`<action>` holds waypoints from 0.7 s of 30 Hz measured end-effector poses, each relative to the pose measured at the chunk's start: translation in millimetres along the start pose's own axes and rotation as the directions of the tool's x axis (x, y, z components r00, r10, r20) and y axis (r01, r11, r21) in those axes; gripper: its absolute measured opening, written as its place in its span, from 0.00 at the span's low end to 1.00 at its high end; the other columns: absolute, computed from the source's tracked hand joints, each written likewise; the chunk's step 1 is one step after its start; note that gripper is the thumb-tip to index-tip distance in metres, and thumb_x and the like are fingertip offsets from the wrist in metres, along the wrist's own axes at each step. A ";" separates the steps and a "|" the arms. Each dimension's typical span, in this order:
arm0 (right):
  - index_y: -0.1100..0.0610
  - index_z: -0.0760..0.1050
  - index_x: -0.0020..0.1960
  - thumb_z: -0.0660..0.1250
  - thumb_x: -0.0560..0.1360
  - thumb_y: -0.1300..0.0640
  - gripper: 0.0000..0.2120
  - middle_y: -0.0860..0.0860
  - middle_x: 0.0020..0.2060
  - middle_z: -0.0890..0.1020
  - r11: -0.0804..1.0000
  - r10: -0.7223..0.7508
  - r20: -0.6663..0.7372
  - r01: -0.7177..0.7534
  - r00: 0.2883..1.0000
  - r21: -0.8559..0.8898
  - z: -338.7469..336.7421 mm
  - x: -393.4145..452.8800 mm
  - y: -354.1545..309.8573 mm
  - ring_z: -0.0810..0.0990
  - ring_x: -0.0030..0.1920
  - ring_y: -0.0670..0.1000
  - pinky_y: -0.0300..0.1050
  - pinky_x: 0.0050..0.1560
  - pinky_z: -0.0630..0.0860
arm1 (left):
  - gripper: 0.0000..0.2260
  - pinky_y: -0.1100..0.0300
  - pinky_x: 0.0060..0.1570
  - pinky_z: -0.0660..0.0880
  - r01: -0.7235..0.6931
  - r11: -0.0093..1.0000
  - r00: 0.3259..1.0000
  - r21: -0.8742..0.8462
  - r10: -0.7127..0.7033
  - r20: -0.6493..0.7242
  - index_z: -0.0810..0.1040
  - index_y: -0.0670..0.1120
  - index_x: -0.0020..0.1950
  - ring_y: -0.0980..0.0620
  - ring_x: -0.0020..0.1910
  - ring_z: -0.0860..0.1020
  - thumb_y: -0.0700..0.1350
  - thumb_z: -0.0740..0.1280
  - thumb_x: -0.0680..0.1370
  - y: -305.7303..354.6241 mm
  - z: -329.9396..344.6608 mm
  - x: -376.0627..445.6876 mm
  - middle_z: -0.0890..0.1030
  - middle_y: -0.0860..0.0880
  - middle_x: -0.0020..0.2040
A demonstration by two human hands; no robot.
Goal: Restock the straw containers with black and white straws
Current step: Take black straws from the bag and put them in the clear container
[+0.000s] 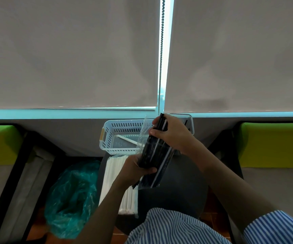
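over the basket, bagged black straws

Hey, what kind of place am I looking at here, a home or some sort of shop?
Probably a café or similar seating area, though that is a guess. Roller blinds cover the window, green-cushioned benches flank a small dark round table, and a white basket waits for bulk straws.

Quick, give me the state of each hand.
Left hand: grips the clear plastic bag of black straws near its bottom.
Right hand: grips the straws' top ends.
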State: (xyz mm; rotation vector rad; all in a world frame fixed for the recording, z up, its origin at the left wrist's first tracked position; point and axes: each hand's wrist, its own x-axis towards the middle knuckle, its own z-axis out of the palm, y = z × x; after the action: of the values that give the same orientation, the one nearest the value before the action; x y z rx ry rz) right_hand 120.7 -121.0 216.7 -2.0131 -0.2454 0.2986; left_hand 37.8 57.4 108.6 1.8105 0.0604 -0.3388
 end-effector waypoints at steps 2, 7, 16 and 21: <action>0.56 0.77 0.50 0.76 0.73 0.56 0.10 0.51 0.44 0.84 0.999 -0.019 -0.047 0.017 0.999 -0.028 0.5 -1.4 -2.6 0.83 0.45 0.49 0.43 0.49 0.80 | 0.18 0.45 0.58 0.80 0.004 1.000 1.000 0.010 -0.004 0.002 0.85 0.48 0.57 0.52 0.53 0.85 0.41 0.80 0.69 0.4 1.2 0.3 0.87 0.51 0.52; 0.61 0.72 0.49 0.67 0.79 0.65 0.04 0.54 0.40 0.86 0.986 -0.002 -0.078 0.014 0.997 0.165 3.1 -2.0 -6.5 0.86 0.42 0.47 0.42 0.47 0.81 | 0.18 0.45 0.58 0.80 0.021 0.999 1.000 0.040 -0.021 0.003 0.86 0.49 0.57 0.52 0.52 0.85 0.42 0.81 0.68 -1.6 0.9 -0.8 0.87 0.52 0.52; 0.58 0.79 0.52 0.72 0.76 0.55 0.08 0.55 0.44 0.84 0.999 0.009 -0.034 -0.010 0.999 -0.043 1.5 -6.3 -4.6 0.83 0.45 0.53 0.46 0.49 0.81 | 0.18 0.51 0.58 0.81 0.002 0.999 1.000 0.051 -0.002 -0.001 0.85 0.49 0.57 0.56 0.52 0.85 0.41 0.80 0.68 0.9 1.6 -2.4 0.87 0.54 0.51; 0.61 0.80 0.49 0.67 0.80 0.60 0.05 0.48 0.40 0.86 1.000 0.011 0.006 -0.011 1.000 0.026 0.9 -7.9 -5.5 0.84 0.42 0.42 0.39 0.47 0.76 | 0.18 0.47 0.59 0.80 0.044 0.997 0.999 0.059 -0.045 0.009 0.85 0.50 0.56 0.55 0.53 0.85 0.44 0.81 0.67 -3.6 4.2 -1.7 0.87 0.53 0.51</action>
State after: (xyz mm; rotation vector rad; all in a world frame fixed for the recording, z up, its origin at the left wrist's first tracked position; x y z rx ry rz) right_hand 112.7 -120.2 222.1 -1.9886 -0.2333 0.3130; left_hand 34.6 54.6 104.7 1.8671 0.0843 -0.3854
